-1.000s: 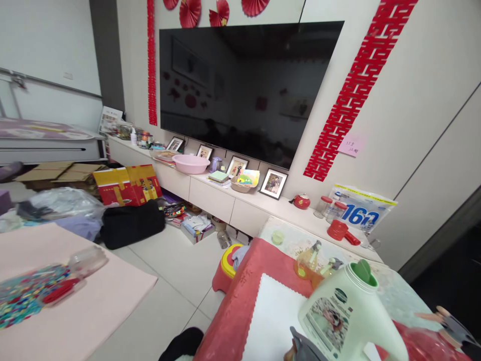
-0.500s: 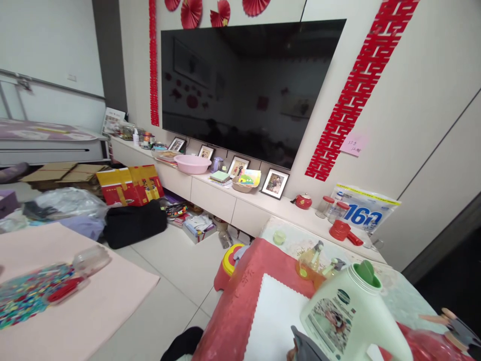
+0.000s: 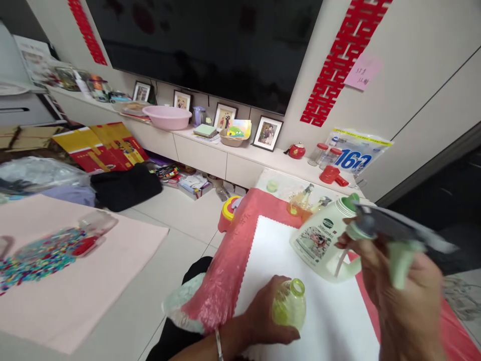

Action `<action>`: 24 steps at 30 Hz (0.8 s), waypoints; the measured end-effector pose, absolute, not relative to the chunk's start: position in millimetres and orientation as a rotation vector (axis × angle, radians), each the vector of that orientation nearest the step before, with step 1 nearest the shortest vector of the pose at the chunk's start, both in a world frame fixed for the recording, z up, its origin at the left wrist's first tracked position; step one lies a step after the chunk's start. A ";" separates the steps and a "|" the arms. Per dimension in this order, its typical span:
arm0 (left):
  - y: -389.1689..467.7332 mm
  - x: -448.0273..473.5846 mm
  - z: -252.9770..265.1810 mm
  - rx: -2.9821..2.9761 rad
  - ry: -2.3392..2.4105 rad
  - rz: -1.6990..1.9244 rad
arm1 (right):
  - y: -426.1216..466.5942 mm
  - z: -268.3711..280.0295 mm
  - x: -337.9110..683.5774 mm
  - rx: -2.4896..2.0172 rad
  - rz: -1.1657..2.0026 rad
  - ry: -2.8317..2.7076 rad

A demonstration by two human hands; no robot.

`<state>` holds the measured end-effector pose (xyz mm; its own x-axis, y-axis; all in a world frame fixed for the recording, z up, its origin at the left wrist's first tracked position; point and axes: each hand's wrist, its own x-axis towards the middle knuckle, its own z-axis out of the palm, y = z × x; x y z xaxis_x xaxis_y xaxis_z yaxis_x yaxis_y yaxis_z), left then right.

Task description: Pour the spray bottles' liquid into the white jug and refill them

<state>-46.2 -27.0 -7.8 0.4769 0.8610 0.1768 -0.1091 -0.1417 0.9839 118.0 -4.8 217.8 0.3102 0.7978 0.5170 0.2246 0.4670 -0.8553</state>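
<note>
My left hand (image 3: 261, 313) is closed around a clear yellow-green bottle (image 3: 292, 307), whose neck is open at the top. In my right hand (image 3: 402, 306) is a trigger spray head (image 3: 400, 265) with a grey top and a pale green trigger, blurred by motion. A thin tube (image 3: 341, 263) hangs below it, in front of a large pale green detergent jug (image 3: 319, 235). The jug stands just beyond both hands on a white mat (image 3: 270, 250) with a scalloped edge. The bottle is over this mat, apart from the spray head.
Two spray bottles with amber liquid (image 3: 298, 200) stand behind the jug on a red plastic cover (image 3: 240, 245). A pale green cup (image 3: 272, 186) is near them. At left, small coloured pieces (image 3: 41, 258) lie on a pink sheet (image 3: 93, 296). A red and yellow stool (image 3: 227, 213) stands beside the table.
The view has tilted down. Both hands have come into clear view, the left with the open bottle and the right with the spray head raised beside the jug.
</note>
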 end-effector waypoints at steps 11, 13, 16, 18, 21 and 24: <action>-28.4 -81.9 7.9 1.622 0.667 0.809 | 62.8 54.6 105.5 -1.501 0.467 -2.062; -30.2 -84.9 8.3 1.590 0.661 0.846 | 70.0 33.9 102.6 -1.511 0.379 -2.107; -28.7 -83.6 7.0 1.535 0.638 0.913 | 74.1 16.3 103.9 -1.453 0.250 -2.177; -24.1 -80.6 6.1 1.506 0.628 0.986 | 67.6 15.9 108.0 -1.376 0.176 -2.211; -14.9 -76.0 5.8 1.532 0.667 1.069 | 41.0 36.7 117.7 -1.285 0.051 -2.165; -7.9 -72.0 4.9 1.545 0.714 1.057 | 4.3 77.2 133.2 -1.268 -0.110 -1.997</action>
<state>-72.0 -7.9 4.9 0.4250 0.8688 0.2541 -0.0890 -0.2392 0.9669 133.2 4.3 77.2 -0.2239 0.7423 0.6315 0.8070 0.5046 -0.3069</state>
